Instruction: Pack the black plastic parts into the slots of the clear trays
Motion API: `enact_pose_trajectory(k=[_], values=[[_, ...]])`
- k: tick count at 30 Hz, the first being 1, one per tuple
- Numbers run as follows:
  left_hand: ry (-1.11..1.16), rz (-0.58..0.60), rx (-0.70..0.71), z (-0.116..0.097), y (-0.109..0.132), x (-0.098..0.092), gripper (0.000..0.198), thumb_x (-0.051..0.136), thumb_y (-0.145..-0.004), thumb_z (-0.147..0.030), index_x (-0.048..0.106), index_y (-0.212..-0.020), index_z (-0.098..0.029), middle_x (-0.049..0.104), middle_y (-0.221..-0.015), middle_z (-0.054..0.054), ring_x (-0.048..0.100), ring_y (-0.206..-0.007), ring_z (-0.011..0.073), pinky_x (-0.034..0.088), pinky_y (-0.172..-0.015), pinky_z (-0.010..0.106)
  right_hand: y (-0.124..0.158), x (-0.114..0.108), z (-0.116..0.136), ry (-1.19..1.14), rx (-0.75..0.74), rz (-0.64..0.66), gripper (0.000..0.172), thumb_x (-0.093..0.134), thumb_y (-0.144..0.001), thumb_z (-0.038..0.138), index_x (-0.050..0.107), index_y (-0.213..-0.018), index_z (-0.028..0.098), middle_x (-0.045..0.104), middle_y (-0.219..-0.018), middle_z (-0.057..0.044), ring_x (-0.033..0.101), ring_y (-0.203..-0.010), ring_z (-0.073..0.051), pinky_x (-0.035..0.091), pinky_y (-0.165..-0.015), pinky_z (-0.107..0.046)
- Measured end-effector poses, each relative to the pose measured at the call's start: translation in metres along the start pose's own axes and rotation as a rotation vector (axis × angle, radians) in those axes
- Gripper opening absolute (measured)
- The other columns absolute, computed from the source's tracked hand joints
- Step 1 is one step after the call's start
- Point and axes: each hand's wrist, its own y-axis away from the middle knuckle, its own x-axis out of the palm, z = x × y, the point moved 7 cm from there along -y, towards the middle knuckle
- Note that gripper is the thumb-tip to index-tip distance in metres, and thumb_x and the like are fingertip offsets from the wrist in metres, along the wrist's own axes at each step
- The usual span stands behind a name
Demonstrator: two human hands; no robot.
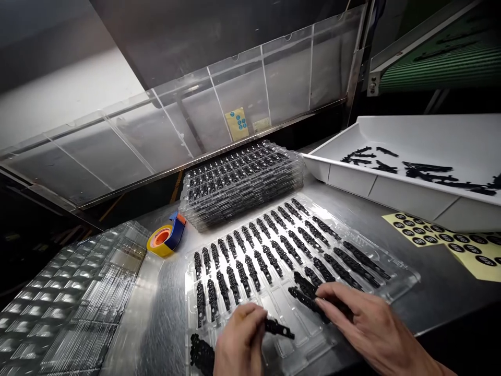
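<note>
A clear plastic tray (407, 277) lies in front of me, with rows of slim black perforated plastic parts (250, 271) in its slots. My left hand (240, 342) is closed in a pinch on one black part (279, 329), held over the tray's near row, its far end poking out to the right. My right hand (368, 324) has thumb and fingers closed on a black part (303, 300) at the right of that row; the fingers hide its near end. More black parts (201, 352) lie bunched at the tray's near left corner, beside my left hand.
Behind the tray stands a stack of filled clear trays (242, 193). Clear trays (70, 297) are piled at left, near a yellow-and-blue tape dispenser (166, 237). A white bin (348, 183) with loose black parts stands at right, above yellow sticker sheets (415, 237).
</note>
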Motion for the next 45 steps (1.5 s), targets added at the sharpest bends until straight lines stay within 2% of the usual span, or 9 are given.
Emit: enact_pose_trajectory(k=[3,6,14,19,22,27,36,40,45], values=[[0.002,0.364,-0.111,0.001,-0.035,0.022,0.026,0.048,-0.088,-0.015,0.072,-0.087,-0.026,0.067,-0.098,0.002,0.064,-0.086,0.0151,0.051,-0.071,0.025,0.001,0.006,0.007,0.063,-0.112,-0.073,0.015,0.043,-0.097,0.024,0.057,-0.092,0.022,0.065,-0.078,0.000,0.062,-0.063,-0.012,0.047,-0.057,-0.023],[-0.107,0.480,-0.119,-0.002,-0.054,0.043,0.037,0.050,-0.079,-0.003,0.069,-0.100,-0.027,0.063,-0.108,0.002,0.063,-0.093,0.0181,0.050,-0.079,0.030,0.004,0.015,0.016,0.146,-0.228,-0.144,0.017,0.042,-0.096,0.017,0.058,-0.094,0.020,0.063,-0.074,-0.001,0.059,-0.061,-0.012,0.044,-0.059,-0.024],[-0.200,0.294,-0.046,-0.003,-0.036,0.054,0.025,0.046,-0.082,-0.003,0.064,-0.087,-0.020,0.059,-0.088,0.004,0.059,-0.078,0.0165,0.048,-0.067,0.028,0.003,0.021,0.030,0.219,-0.308,-0.190,0.023,0.042,-0.093,0.010,0.061,-0.085,0.019,0.058,-0.069,-0.001,0.050,-0.064,-0.014,0.034,-0.058,-0.027],[-0.187,-0.082,0.086,0.007,-0.004,0.013,0.016,0.046,-0.090,-0.014,0.059,-0.098,-0.021,0.060,-0.097,0.006,0.058,-0.089,0.0174,0.049,-0.075,0.029,0.007,0.009,0.044,0.147,-0.430,-0.236,0.030,0.047,-0.089,0.004,0.057,-0.116,0.013,0.066,-0.091,-0.008,0.057,-0.081,-0.017,0.045,-0.073,-0.029],[-0.330,-0.213,0.090,0.024,0.029,-0.012,0.013,0.051,-0.090,-0.019,0.059,-0.100,-0.022,0.060,-0.100,0.007,0.058,-0.093,0.0196,0.047,-0.078,0.030,0.008,0.018,0.056,0.135,-0.470,-0.148,0.027,0.044,-0.089,0.004,0.060,-0.108,0.014,0.063,-0.083,-0.007,0.055,-0.075,-0.017,0.044,-0.067,-0.029],[-0.485,-0.181,0.097,0.036,0.061,-0.019,0.016,0.051,-0.088,-0.022,0.060,-0.102,-0.023,0.062,-0.098,0.007,0.056,-0.088,0.0218,0.046,-0.076,0.035,0.017,0.052,0.070,0.197,-0.567,-0.099,0.030,0.033,-0.091,0.011,0.062,-0.084,0.017,0.055,-0.070,-0.006,0.049,-0.064,-0.018,0.035,-0.055,-0.030],[-0.556,-0.073,-0.007,0.029,0.048,-0.010,0.015,0.049,-0.086,-0.013,0.061,-0.083,-0.022,0.060,-0.077,0.003,0.053,-0.073,0.0192,0.038,-0.068,0.033,0.013,0.073,0.068,0.230,-0.542,0.051,0.032,0.032,-0.093,0.014,0.063,-0.092,0.017,0.056,-0.078,-0.007,0.049,-0.072,-0.018,0.038,-0.061,-0.029],[-0.613,-0.031,0.157,0.015,0.039,-0.019,0.016,0.049,-0.087,-0.011,0.062,-0.087,-0.022,0.066,-0.085,0.003,0.054,-0.074,0.0180,0.038,-0.068,0.031,0.006,0.074,0.061,0.232,-0.429,0.211,0.012,0.055,-0.090,0.031,0.062,-0.092,0.021,0.059,-0.087,-0.005,0.052,-0.078,-0.019,0.045,-0.068,-0.031],[-0.377,-0.069,0.367,-0.009,0.028,-0.025,0.024,0.044,-0.090,-0.013,0.062,-0.104,-0.021,0.069,-0.098,0.006,0.051,-0.082,0.0197,0.044,-0.074,0.033,0.003,0.061,0.065,0.099,-0.432,0.153,0.024,0.052,-0.090,0.016,0.058,-0.113,0.018,0.062,-0.096,-0.007,0.056,-0.084,-0.018,0.048,-0.073,-0.031]])
